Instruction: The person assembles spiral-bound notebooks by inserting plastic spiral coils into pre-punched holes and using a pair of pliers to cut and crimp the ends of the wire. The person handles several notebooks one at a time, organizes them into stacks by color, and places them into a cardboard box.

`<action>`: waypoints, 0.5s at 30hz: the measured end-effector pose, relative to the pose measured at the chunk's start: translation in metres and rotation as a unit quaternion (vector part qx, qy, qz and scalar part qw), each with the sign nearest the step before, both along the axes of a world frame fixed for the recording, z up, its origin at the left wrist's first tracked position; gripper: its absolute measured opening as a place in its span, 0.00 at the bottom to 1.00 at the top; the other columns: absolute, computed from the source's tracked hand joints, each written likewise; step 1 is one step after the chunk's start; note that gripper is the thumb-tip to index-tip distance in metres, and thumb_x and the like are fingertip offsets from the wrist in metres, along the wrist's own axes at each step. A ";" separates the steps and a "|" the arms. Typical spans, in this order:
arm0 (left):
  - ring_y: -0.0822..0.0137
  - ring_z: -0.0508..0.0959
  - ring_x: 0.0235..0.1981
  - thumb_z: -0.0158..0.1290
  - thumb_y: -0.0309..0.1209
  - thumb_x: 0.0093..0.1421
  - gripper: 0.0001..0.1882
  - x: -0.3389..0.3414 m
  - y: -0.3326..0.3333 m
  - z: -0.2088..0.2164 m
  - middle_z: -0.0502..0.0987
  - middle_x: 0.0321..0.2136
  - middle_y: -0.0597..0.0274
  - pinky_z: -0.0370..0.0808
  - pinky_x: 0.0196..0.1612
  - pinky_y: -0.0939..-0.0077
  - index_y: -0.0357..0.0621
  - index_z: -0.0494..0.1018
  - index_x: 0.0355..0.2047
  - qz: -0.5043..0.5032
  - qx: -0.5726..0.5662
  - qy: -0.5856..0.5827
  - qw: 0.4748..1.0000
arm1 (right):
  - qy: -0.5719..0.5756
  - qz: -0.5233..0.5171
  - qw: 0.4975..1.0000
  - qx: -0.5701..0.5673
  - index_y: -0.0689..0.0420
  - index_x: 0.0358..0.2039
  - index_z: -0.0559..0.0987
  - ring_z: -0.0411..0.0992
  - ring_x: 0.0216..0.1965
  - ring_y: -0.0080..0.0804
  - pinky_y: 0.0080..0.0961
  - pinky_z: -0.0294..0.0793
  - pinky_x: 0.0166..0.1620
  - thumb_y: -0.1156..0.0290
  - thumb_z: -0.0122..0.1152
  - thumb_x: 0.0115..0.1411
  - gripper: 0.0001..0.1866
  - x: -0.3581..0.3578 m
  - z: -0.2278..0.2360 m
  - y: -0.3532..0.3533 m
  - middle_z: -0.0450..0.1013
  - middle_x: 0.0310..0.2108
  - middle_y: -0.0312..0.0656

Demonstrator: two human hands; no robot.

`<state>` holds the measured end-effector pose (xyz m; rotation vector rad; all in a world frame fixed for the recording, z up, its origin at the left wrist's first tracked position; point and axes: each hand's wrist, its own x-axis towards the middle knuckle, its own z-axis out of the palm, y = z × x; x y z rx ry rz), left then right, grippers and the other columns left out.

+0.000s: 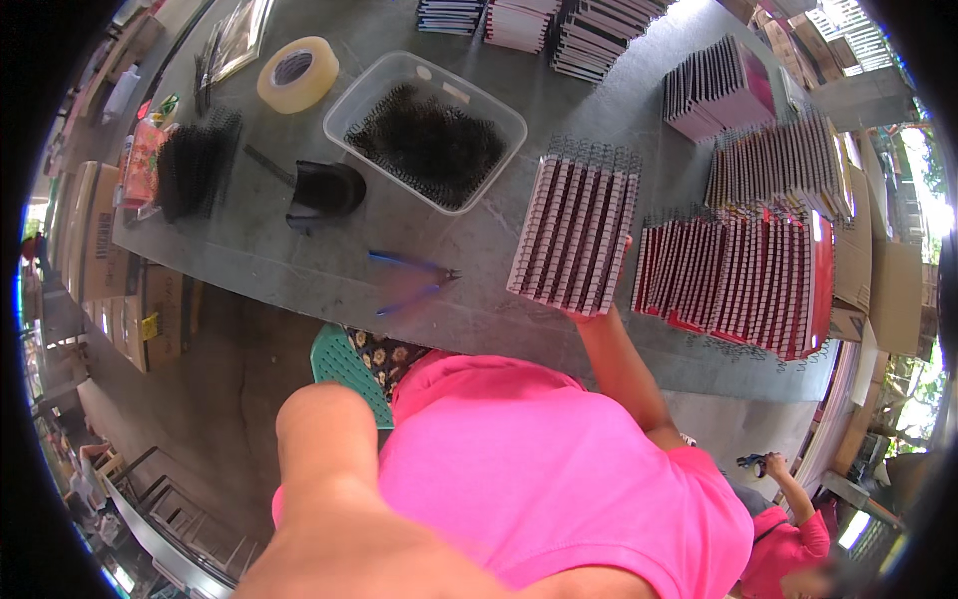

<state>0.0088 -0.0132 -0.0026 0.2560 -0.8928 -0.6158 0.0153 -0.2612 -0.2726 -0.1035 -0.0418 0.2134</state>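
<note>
Head view, right hand: clamped on the near right edge of the notebook stack, its grip partly hidden.
Left hand: out of sight beyond the raised left arm; cannot tell its state.
Notebook stack: right of the clear tub, left of the red-covered notebooks.
Pliers: left of the stack, handles spread.
Holding well: probably keep it level, protruding coil ends clear of neighbours, lest they snag.

Right hand at a wire-bound stack, red-covered books beside.
</note>
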 end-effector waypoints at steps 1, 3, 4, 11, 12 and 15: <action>0.72 0.66 0.14 0.44 0.24 0.47 0.05 0.004 -0.009 -0.003 0.65 0.16 0.65 0.57 0.16 0.76 0.48 0.65 0.17 0.120 -0.059 -0.066 0.989 | -0.007 0.011 1.000 0.005 0.60 0.57 0.60 0.64 0.54 0.44 0.47 0.63 0.55 0.44 0.54 0.53 0.40 0.004 -0.005 -0.002 0.62 0.55 0.50; 0.72 0.68 0.15 0.45 0.19 0.46 0.06 -0.005 -0.008 -0.043 0.67 0.17 0.65 0.60 0.18 0.78 0.45 0.68 0.20 0.260 -0.059 -0.066 0.961 | -0.013 -0.012 0.999 -0.038 0.61 0.56 0.61 0.65 0.53 0.44 0.46 0.65 0.54 0.42 0.52 0.53 0.40 0.008 -0.005 -0.005 0.63 0.54 0.50; 0.69 0.70 0.17 0.49 0.21 0.45 0.04 -0.029 0.007 -0.092 0.69 0.19 0.61 0.63 0.21 0.73 0.44 0.68 0.22 0.289 0.002 -0.008 0.957 | -0.007 -0.001 0.999 -0.046 0.61 0.56 0.61 0.65 0.53 0.44 0.46 0.66 0.54 0.42 0.52 0.53 0.40 0.012 0.001 -0.003 0.63 0.54 0.50; 0.49 0.65 0.49 0.61 0.30 0.40 0.37 0.043 0.057 -0.222 0.65 0.47 0.50 0.63 0.49 0.57 0.49 0.62 0.54 0.273 0.690 -0.561 0.366 | 0.093 0.012 0.989 -0.116 0.61 0.53 0.65 0.69 0.48 0.42 0.42 0.72 0.48 0.45 0.50 0.56 0.34 0.025 -0.028 -0.040 0.67 0.50 0.50; 0.48 0.64 0.49 0.60 0.29 0.41 0.37 0.048 0.060 -0.233 0.65 0.47 0.50 0.62 0.49 0.56 0.50 0.62 0.55 0.266 0.687 -0.542 0.405 | 0.095 0.011 0.988 -0.120 0.61 0.53 0.65 0.70 0.47 0.42 0.42 0.73 0.48 0.46 0.50 0.57 0.34 0.028 -0.023 -0.043 0.68 0.49 0.50; 0.47 0.64 0.50 0.55 0.25 0.43 0.33 0.055 0.058 -0.236 0.66 0.46 0.50 0.62 0.49 0.54 0.50 0.64 0.53 0.214 0.714 -0.517 0.421 | 0.035 -0.001 0.995 -0.092 0.63 0.52 0.66 0.72 0.45 0.41 0.41 0.74 0.46 0.48 0.51 0.57 0.32 0.040 0.018 -0.024 0.69 0.47 0.51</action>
